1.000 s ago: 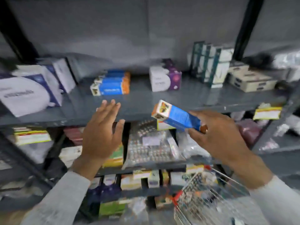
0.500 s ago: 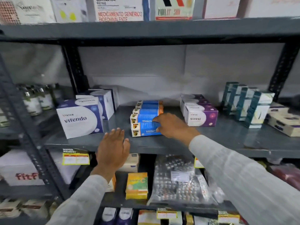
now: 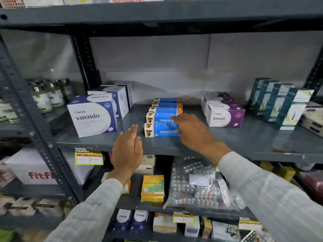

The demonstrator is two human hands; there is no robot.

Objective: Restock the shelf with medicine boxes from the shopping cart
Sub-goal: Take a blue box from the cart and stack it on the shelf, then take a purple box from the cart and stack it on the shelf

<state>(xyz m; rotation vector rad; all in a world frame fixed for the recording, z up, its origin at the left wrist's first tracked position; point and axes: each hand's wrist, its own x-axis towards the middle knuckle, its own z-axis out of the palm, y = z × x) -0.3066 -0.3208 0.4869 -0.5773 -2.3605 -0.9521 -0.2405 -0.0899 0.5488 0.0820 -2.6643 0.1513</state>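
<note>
A row of blue and orange Vivalyn boxes [image 3: 166,109] lies on the grey middle shelf [image 3: 227,147], running from front to back. The frontmost Vivalyn box [image 3: 160,131] lies flat near the shelf's front edge. My right hand [image 3: 192,131] hovers at the right ends of the two front boxes, fingers spread, fingertips touching or just off them, gripping nothing. My left hand [image 3: 127,151] is held flat and open just left of the front box, at the shelf's edge, holding nothing. Only a wire corner of the shopping cart [image 3: 250,236] shows at the bottom right.
White and blue Vitendo boxes [image 3: 92,117] stand left of the row, purple Viresi boxes [image 3: 225,116] to its right, and teal boxes [image 3: 279,102] farther right. Bottles [image 3: 45,96] fill the left bay. Below sit a yellow box [image 3: 153,187] and a bag of blister packs [image 3: 195,186].
My right hand carried a blue box up from the cart, set it at the front of the row and has let go. The view rose to the middle shelf.
</note>
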